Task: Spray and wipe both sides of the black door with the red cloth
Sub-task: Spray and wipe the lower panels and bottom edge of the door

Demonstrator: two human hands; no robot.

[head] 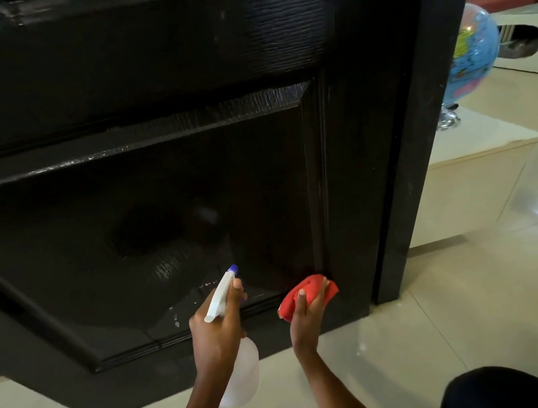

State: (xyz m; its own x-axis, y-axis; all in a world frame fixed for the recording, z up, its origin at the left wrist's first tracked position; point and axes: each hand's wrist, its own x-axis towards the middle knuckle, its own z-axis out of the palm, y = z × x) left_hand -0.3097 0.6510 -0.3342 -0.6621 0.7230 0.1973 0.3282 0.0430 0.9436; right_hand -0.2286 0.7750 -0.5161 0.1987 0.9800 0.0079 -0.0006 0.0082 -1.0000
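Note:
The black door (163, 190) fills most of the head view, its lower recessed panel glossy with wet streaks and white droplets near the bottom moulding. My left hand (217, 330) grips a clear spray bottle (240, 375) with a white trigger head and blue nozzle, pointed at the lower panel. My right hand (305, 319) holds a bunched red cloth (308, 292) pressed against the panel's lower right corner.
The black door frame (420, 115) stands right of the door. Beyond it a blue globe (470, 54) on a chrome stand sits on a low cream platform (475, 169). Glossy cream floor tiles (400, 357) run below. My dark-clad knee (497, 392) is at the bottom right.

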